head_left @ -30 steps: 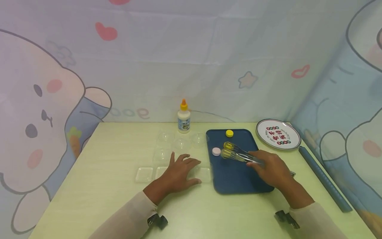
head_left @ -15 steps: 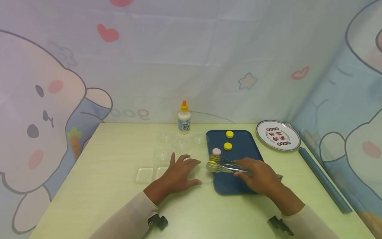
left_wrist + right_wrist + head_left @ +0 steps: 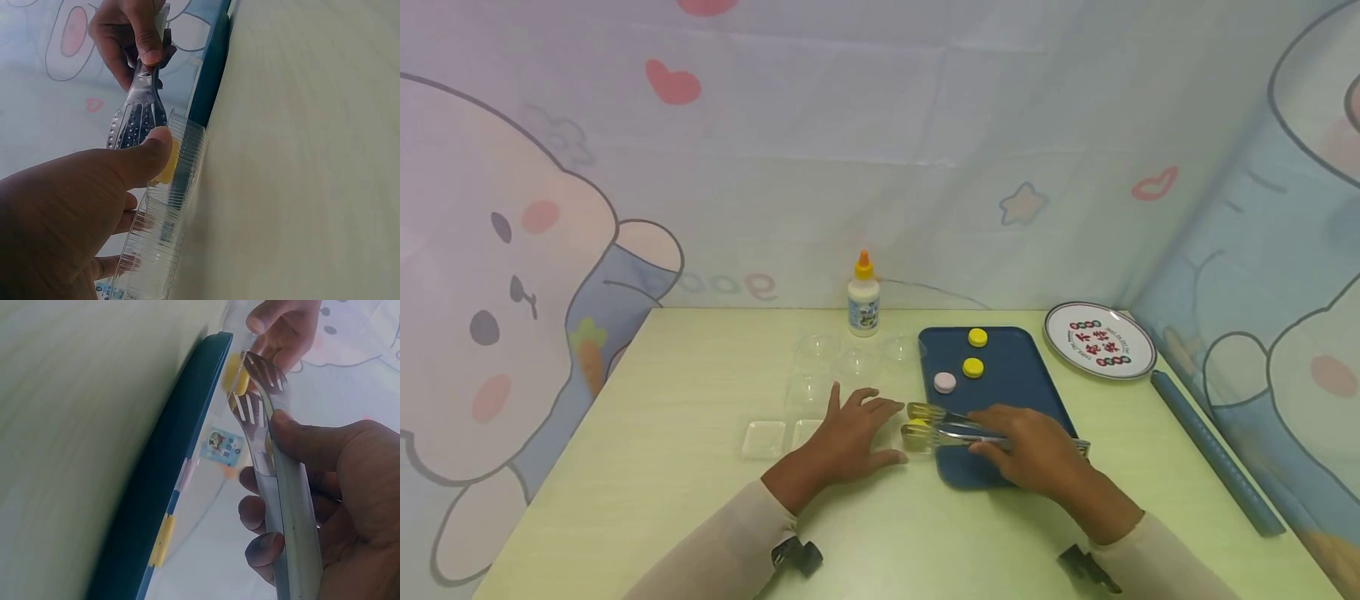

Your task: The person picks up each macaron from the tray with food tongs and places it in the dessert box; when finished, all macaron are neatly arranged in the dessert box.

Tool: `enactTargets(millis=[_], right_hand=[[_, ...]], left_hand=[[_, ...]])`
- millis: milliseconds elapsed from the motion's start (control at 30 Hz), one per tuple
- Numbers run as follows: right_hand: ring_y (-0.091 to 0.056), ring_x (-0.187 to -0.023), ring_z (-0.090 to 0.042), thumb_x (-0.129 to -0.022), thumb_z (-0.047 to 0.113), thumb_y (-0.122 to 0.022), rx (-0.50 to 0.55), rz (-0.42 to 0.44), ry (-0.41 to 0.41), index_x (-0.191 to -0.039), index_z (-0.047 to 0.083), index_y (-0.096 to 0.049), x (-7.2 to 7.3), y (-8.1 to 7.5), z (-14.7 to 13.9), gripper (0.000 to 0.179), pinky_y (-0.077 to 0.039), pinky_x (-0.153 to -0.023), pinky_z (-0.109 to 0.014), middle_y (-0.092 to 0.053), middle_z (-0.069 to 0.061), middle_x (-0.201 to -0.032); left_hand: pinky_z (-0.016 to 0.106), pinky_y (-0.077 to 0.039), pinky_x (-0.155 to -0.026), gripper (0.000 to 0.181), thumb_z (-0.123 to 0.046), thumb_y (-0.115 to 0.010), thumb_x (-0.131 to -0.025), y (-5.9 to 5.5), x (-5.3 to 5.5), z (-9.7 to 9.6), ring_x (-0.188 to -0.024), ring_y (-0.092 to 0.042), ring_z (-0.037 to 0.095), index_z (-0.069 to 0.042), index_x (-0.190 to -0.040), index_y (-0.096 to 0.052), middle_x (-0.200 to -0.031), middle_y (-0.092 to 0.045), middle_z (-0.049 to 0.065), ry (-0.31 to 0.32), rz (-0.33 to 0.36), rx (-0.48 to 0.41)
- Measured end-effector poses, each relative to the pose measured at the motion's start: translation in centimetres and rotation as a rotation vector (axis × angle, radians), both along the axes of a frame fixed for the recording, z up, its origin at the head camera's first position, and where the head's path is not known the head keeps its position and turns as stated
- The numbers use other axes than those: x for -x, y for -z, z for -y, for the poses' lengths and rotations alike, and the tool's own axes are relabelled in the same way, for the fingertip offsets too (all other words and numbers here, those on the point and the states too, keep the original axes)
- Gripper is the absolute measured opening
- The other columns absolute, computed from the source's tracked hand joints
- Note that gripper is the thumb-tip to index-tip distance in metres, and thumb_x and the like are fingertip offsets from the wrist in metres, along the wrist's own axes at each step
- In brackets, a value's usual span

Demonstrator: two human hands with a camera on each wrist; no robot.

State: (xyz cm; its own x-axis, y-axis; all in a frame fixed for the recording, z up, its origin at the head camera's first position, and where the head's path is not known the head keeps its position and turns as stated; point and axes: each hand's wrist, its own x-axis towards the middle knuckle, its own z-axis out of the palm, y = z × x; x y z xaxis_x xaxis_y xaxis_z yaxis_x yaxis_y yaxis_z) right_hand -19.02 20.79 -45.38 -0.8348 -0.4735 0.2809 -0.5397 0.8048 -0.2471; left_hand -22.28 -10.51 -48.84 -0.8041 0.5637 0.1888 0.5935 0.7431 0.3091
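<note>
My right hand [image 3: 1037, 450] grips slotted metal tongs [image 3: 958, 437], fingers wrapped round the handles in the right wrist view. A yellow macaron [image 3: 235, 375] is at the tong tips, over the right end compartment of a clear plastic box [image 3: 764, 440]. My left hand [image 3: 842, 437] lies across the middle of this box with fingers spread, covering part of it. In the left wrist view its thumb overlaps the yellow macaron. On the blue tray [image 3: 1015, 383] sit a pink macaron [image 3: 944, 382] and two more yellow macarons [image 3: 973, 367].
Behind my left hand lies a clear domed lid [image 3: 854, 364]. A white glue bottle [image 3: 863, 304] with an orange tip stands at the back. Right of the tray are a printed plate [image 3: 1100, 340] and a long blue-grey strip [image 3: 1217, 454]. A patterned cloth hangs behind.
The tongs have moved left and toward me, from the tray to the clear box's right end, carrying a yellow macaron. My left hand has stayed in place.
</note>
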Motion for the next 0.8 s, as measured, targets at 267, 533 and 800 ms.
enactTargets(millis=[267, 533, 800], right_hand=[[-0.08, -0.113, -0.028, -0.094, 0.032, -0.087, -0.044, 0.008, -0.001, -0.132, 0.013, -0.079, -0.1, -0.1, 0.7, 0.044, -0.066, -0.089, -0.05, -0.081, -0.005, -0.128], [-0.079, -0.116, -0.029, -0.094, 0.034, -0.087, -0.076, 0.007, 0.003, -0.133, 0.013, -0.079, -0.1, -0.1, 1.1, 0.045, -0.065, -0.092, -0.051, -0.08, -0.006, -0.13], [-0.079, -0.115, -0.029, -0.094, 0.032, -0.087, -0.071, 0.016, 0.001, -0.133, 0.012, -0.078, -0.1, -0.3, 1.4, 0.045, -0.065, -0.092, -0.052, -0.08, -0.006, -0.129]], left_hand=[[0.089, -0.017, -0.122, 0.073, -0.055, -0.081, -0.096, -0.3, -0.1, 0.0, -0.153, -0.051, 0.039, -0.016, -0.154, -0.06, -0.153, -0.067, 0.002, 0.009, 0.008, -0.016], [0.089, -0.017, -0.123, 0.076, -0.055, -0.08, -0.096, -0.3, -0.1, -0.1, -0.154, -0.05, 0.039, -0.015, -0.156, -0.058, -0.155, -0.066, 0.003, 0.0, 0.02, -0.011], [0.089, -0.016, -0.123, 0.081, -0.054, -0.081, -0.095, -0.3, -0.1, -0.1, -0.154, -0.05, 0.038, -0.013, -0.159, -0.055, -0.157, -0.065, 0.004, -0.005, 0.026, -0.018]])
